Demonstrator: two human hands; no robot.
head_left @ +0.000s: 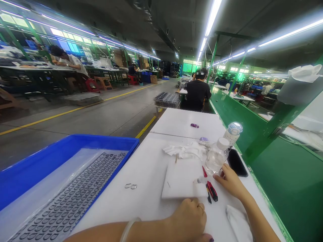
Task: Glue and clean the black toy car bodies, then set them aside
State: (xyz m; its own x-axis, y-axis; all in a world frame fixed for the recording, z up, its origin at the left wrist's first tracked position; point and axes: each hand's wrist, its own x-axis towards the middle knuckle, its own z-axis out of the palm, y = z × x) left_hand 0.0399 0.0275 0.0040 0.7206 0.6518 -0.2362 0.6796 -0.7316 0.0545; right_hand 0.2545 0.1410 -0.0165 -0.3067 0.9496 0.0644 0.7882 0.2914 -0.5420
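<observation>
My left hand (190, 216) rests at the front edge of a white foam pad (183, 179), its fingers curled under and a ring on one finger. Whatever those fingers may hold is hidden. On the right, my right hand (229, 178) has thumb and fingers apart beside the base of a clear bottle with a white cap (216, 158); whether it touches the bottle I cannot tell. Between the hands lie a red and black utility knife (212, 191) and a thin dark-tipped tool (209, 196). Two D-shaped rings (131, 186) lie on the white table (141, 208).
A blue tray (75, 137) at left holds rows of D-shaped rings. Behind the pad are white cloth (186, 150), a dotted bottle (232, 134) and a phone (237, 163). A green partition (285, 178) borders the right. Ahead, a person in black (198, 90) sits.
</observation>
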